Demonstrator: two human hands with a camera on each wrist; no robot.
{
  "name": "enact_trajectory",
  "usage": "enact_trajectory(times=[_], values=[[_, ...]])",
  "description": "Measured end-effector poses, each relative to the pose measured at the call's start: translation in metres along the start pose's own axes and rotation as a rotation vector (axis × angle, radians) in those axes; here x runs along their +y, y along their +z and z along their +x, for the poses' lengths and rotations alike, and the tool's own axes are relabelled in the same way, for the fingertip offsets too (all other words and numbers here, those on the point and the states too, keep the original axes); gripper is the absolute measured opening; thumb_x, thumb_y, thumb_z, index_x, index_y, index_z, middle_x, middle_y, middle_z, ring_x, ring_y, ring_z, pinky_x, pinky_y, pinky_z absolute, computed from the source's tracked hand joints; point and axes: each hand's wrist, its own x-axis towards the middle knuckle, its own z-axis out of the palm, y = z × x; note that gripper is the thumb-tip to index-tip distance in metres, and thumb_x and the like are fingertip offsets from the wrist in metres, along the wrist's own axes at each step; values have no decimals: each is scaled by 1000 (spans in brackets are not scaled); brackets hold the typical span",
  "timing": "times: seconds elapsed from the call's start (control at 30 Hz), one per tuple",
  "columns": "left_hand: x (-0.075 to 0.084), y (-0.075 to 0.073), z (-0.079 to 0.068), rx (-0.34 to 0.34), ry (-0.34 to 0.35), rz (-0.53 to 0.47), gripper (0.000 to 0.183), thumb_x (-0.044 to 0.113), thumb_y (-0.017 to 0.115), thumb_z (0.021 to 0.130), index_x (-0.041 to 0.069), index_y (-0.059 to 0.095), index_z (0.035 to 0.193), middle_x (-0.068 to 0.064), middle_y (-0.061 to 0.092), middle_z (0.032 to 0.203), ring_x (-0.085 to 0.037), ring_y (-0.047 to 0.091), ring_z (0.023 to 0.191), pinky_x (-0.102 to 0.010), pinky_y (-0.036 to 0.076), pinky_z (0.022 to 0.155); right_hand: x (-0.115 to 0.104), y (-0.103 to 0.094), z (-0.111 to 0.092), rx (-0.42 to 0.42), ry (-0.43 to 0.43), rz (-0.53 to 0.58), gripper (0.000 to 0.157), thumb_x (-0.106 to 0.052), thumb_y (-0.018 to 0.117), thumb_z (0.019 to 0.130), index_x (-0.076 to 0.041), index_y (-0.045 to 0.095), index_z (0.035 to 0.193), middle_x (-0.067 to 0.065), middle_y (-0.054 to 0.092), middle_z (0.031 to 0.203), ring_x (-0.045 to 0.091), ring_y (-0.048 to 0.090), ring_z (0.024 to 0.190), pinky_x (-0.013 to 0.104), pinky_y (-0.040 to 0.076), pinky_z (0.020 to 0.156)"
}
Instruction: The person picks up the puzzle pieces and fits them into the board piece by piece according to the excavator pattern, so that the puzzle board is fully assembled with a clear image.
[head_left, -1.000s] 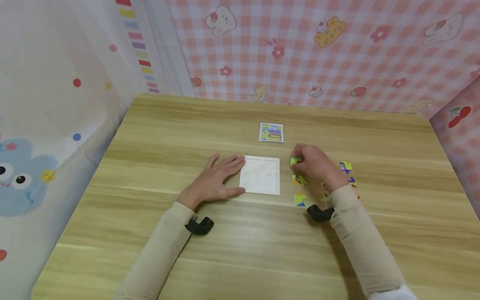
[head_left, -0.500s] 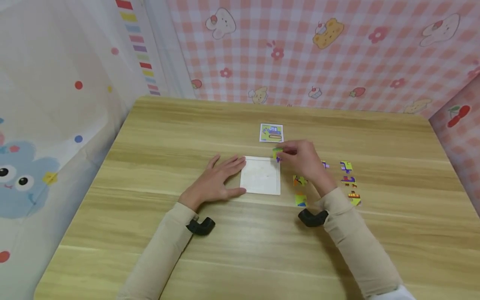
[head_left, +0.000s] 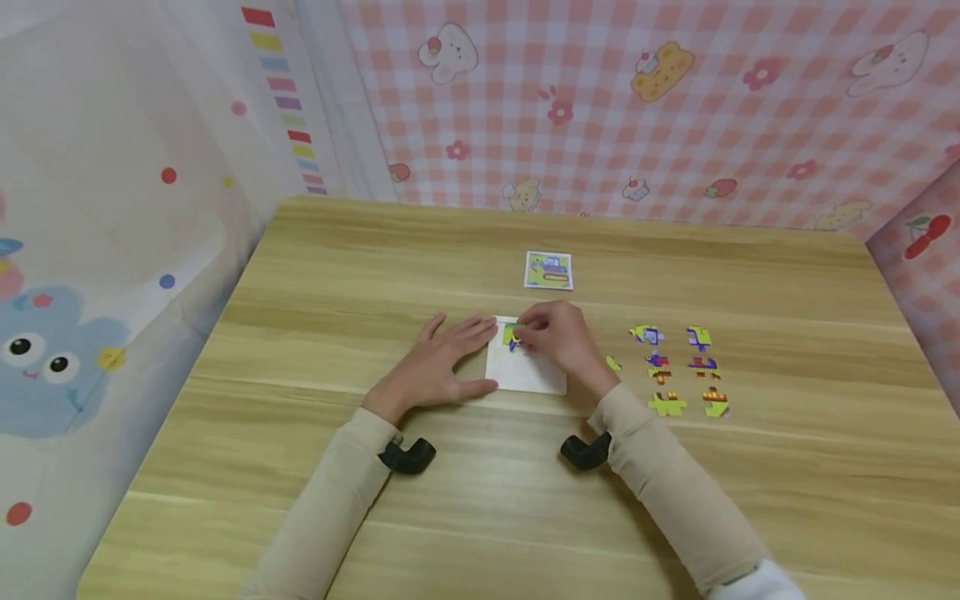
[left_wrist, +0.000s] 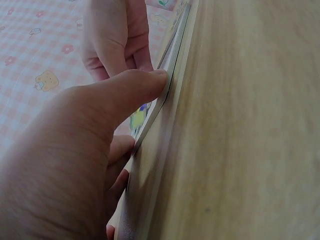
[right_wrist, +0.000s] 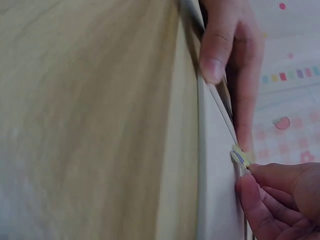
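A white square puzzle tray (head_left: pixel 528 377) lies on the table between my hands. My left hand (head_left: pixel 431 367) rests at its left side, fingers spread, with thumb and fingertips touching the tray's edge. Over the tray's upper left part, my right hand (head_left: pixel 558 337) pinches a green and yellow jigsaw piece (head_left: pixel 512 337) between thumb and fingers. In the right wrist view that jigsaw piece (right_wrist: pixel 241 158) sits close to the tray's far rim. Whether it lies flat in the tray cannot be told. Right of the tray, several loose jigsaw pieces (head_left: pixel 667 405) lie in rough rows, one partly covered by my right arm.
A small picture card (head_left: pixel 548 271) showing an excavator lies behind the tray. The wooden table (head_left: pixel 480 517) meets a pink checked cloth (head_left: pixel 570 150) at the back and a pale dotted cloth (head_left: pixel 150 350) on the left.
My right hand has carried the jigsaw piece leftward from the loose pieces to the tray's upper left part. The left hand has stayed at the tray's side.
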Motion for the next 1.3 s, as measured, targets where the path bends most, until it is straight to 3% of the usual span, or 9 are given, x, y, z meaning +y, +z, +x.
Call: enact_trajectory(times=[0.37, 0.47, 0.7, 1.3], values=[[-1, -1, 0, 5, 3, -2, 91, 66, 60, 93, 17, 30, 163, 1, 26, 169, -17, 20, 157, -52, -5, 127, -2, 13, 4, 52, -48, -62, 6, 0, 73, 93, 5, 76, 94, 13, 75, 84, 20, 68, 78, 30, 55, 72], [-1, -1, 0, 7, 2, -6, 90, 65, 61, 93, 16, 31, 163, 1, 27, 169, -18, 21, 157, -52, -5, 126, -5, 13, 3, 34, -43, -97, 10, -3, 73, 94, 5, 76, 99, 14, 75, 89, 23, 69, 83, 34, 56, 77], [1, -2, 0, -1, -6, -19, 89, 63, 61, 94, 16, 31, 163, 0, 27, 169, -18, 21, 157, -52, -5, 126, -15, 10, -3, -87, -56, -197, 34, -4, 80, 88, 8, 71, 119, 15, 72, 91, 24, 67, 83, 38, 57, 77], [2, -3, 0, -4, -6, -21, 89, 62, 63, 94, 18, 30, 164, -2, 29, 169, -18, 22, 157, -52, -5, 127, -10, 15, 0, -73, -87, -199, 28, -2, 78, 89, 10, 74, 115, 18, 72, 96, 27, 69, 88, 38, 59, 82]])
